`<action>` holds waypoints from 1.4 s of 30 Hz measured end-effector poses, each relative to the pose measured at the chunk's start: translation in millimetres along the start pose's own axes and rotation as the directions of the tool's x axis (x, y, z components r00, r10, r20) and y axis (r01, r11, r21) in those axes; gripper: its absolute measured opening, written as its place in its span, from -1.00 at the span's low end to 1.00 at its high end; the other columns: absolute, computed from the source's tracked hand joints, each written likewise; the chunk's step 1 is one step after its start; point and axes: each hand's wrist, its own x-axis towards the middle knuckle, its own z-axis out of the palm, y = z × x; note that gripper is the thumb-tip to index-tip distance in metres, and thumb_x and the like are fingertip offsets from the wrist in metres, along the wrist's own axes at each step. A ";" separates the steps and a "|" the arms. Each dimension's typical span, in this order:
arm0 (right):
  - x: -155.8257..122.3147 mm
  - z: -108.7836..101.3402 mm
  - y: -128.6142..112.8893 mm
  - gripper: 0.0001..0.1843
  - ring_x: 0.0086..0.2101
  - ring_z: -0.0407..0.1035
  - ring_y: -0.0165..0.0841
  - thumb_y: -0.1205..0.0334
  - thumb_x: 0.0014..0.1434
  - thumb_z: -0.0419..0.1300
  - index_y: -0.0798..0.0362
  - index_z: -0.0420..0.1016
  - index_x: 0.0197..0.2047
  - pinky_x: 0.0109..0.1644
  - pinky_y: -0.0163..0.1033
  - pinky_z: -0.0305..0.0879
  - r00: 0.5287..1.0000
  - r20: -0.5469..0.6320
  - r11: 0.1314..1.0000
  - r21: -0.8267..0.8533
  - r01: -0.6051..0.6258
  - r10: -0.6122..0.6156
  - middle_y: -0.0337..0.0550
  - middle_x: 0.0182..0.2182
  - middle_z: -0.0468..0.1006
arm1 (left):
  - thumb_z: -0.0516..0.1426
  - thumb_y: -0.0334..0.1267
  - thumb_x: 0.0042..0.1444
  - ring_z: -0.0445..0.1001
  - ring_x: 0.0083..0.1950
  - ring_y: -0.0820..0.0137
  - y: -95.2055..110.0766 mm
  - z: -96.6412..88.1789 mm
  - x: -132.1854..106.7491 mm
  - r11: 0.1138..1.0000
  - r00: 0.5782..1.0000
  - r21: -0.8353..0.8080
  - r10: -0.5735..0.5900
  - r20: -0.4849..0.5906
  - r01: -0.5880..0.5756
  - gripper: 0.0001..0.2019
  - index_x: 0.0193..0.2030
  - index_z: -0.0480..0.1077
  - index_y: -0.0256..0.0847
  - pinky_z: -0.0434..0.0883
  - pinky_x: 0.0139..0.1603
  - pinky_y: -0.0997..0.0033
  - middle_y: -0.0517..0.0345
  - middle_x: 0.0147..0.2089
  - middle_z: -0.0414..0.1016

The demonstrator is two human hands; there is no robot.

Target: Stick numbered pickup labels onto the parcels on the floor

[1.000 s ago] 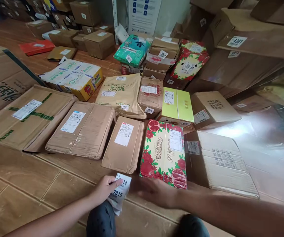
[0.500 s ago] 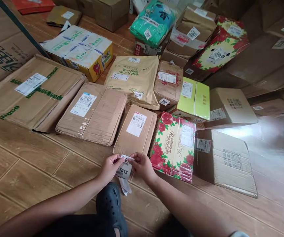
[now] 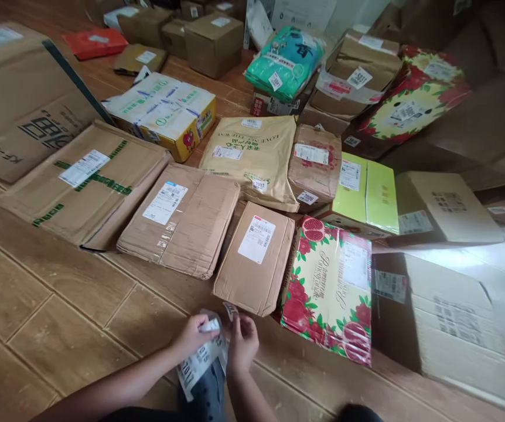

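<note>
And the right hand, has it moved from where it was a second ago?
Yes. Judged against the pomegranate box, the right hand has moved left, from in front of that box to the near end of the brown carton beside it.

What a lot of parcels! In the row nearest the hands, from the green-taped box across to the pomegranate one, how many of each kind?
Green-taped brown box: 1
Brown boxes without green tape: 2
Pomegranate-printed box: 1
Total: 4
</note>
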 end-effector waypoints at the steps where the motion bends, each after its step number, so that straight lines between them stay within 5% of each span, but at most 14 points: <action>1: 3.9 1.7 1.9 -0.57 -0.46 0.41 -0.24 -0.16 -0.26 0.27 0.08 0.42 -0.53 -0.33 -0.17 0.36 0.998 -0.055 1.000 -0.017 -0.019 0.018 -0.07 -0.55 0.55 | 0.22 0.05 -0.32 0.04 -0.49 0.49 -2.6 -2.1 -3.2 1.000 1.000 0.007 -0.001 0.028 0.001 -0.57 -0.64 0.06 -0.15 0.01 -0.43 0.46 0.36 -0.61 0.04; 4: 17.2 0.8 6.1 -0.53 -0.36 0.45 -0.11 -0.18 -0.33 0.26 0.08 0.46 -0.51 -0.20 -0.08 0.35 0.991 -0.109 0.991 -0.093 -0.093 0.083 0.03 -0.48 0.59 | 0.22 -0.03 -0.33 0.07 -0.47 0.48 -10.5 -3.8 -14.4 0.999 0.997 0.030 -0.013 0.080 0.011 -0.63 -0.65 0.09 -0.17 0.02 -0.43 0.46 0.34 -0.61 0.08; 9: 35.9 -8.6 17.7 -0.47 -0.31 0.48 -0.04 -0.19 -0.43 0.33 0.05 0.43 -0.47 -0.30 -0.11 0.40 0.963 -0.235 0.979 -0.125 -0.163 0.131 0.09 -0.41 0.61 | 0.21 0.05 -0.31 0.08 -0.46 0.47 -13.1 -2.3 -17.6 0.998 1.000 -0.065 -0.019 -0.015 0.018 -0.58 -0.62 0.07 -0.16 0.09 -0.41 0.45 0.32 -0.58 0.08; 12: 34.2 -12.7 20.8 -0.48 -0.27 0.47 0.01 -0.30 -0.31 0.24 0.03 0.43 -0.54 -0.24 -0.09 0.41 0.998 -0.035 0.971 -0.231 -0.062 0.055 0.07 -0.45 0.60 | 0.18 0.18 -0.21 0.14 -0.44 0.45 -0.9 -7.8 -18.3 0.982 0.994 -0.170 0.074 -0.083 -0.087 -0.54 -0.56 0.13 -0.17 0.16 -0.40 0.45 0.28 -0.55 0.13; 16: 8.0 -10.0 7.1 -0.42 -0.07 0.42 0.01 -0.34 -0.08 0.12 0.03 0.58 -0.35 -0.09 -0.11 0.39 0.958 0.274 0.957 -0.247 0.150 -0.080 0.10 -0.21 0.59 | 0.04 0.26 0.02 0.18 -0.45 0.44 20.2 -14.5 -24.3 0.940 0.954 -0.238 0.188 -0.236 -0.244 -0.53 -0.46 0.17 -0.16 0.20 -0.41 0.46 0.27 -0.53 0.18; 18: -6.3 -5.0 -8.8 -0.41 -0.19 0.47 -0.06 -0.34 -0.10 0.16 -0.01 0.60 -0.27 -0.21 -0.14 0.42 0.901 0.400 0.943 -0.200 0.265 -0.168 0.06 -0.22 0.58 | 0.01 0.27 0.05 0.19 -0.46 0.44 30.1 -14.9 -27.6 0.926 0.946 -0.269 0.195 -0.260 -0.264 -0.52 -0.47 0.17 -0.16 0.20 -0.43 0.46 0.26 -0.53 0.19; 22: -13.0 8.3 -50.9 -0.53 -0.55 0.32 -0.28 -0.26 -0.01 0.18 -0.02 0.59 -0.35 -0.47 -0.22 0.28 0.701 0.650 0.867 -0.126 0.481 -0.294 -0.12 -0.55 0.47 | 0.06 0.19 0.07 0.23 -0.44 0.43 53.1 -18.6 -33.5 0.892 0.899 -0.267 0.260 -0.353 -0.364 -0.56 -0.49 0.24 -0.18 0.26 -0.39 0.46 0.22 -0.51 0.25; 28: -6.1 39.2 -88.2 -0.65 -0.52 0.36 -0.30 -0.10 0.09 0.17 0.02 0.53 -0.28 -0.44 -0.26 0.26 0.613 0.751 0.877 -0.098 0.470 -0.244 -0.13 -0.52 0.53 | 0.21 0.13 -0.07 0.40 -0.34 0.36 72.7 -44.1 -33.9 0.888 0.902 -0.321 0.195 -0.385 -0.329 -0.59 -0.37 0.41 -0.23 0.35 -0.29 0.46 0.13 -0.41 0.47; 34: -29.0 70.8 -88.0 -0.64 -0.50 0.41 -0.25 -0.09 0.04 0.19 0.07 0.50 -0.43 -0.44 -0.24 0.31 0.636 0.760 0.939 -0.105 0.329 -0.138 -0.07 -0.53 0.55 | 0.20 0.25 -0.14 0.24 -0.51 0.47 64.3 -65.2 -26.0 0.869 0.819 -0.368 0.070 -0.570 -0.331 -0.48 -0.58 0.27 -0.23 0.24 -0.49 0.50 0.25 -0.60 0.29; 39: -29.4 80.3 -87.0 -0.64 -0.44 0.43 -0.25 -0.09 0.00 0.21 0.07 0.51 -0.40 -0.35 -0.20 0.37 0.685 0.721 0.979 -0.042 0.198 -0.108 -0.08 -0.48 0.57 | 0.20 0.21 -0.13 0.35 -0.46 0.40 68.4 -78.4 -30.2 0.784 0.914 -0.558 0.026 -0.405 -0.270 -0.50 -0.42 0.43 -0.28 0.32 -0.39 0.43 0.14 -0.50 0.46; 42: -24.8 81.8 -86.9 -0.67 -0.47 0.41 -0.29 -0.06 -0.02 0.24 0.07 0.52 -0.40 -0.38 -0.23 0.35 0.689 0.721 0.985 -0.056 0.164 -0.074 -0.12 -0.51 0.55 | 0.24 0.14 -0.15 0.34 -0.45 0.42 67.8 -81.7 -31.6 0.831 0.935 -0.506 0.044 -0.353 -0.230 -0.53 -0.36 0.46 -0.30 0.30 -0.41 0.46 0.14 -0.48 0.49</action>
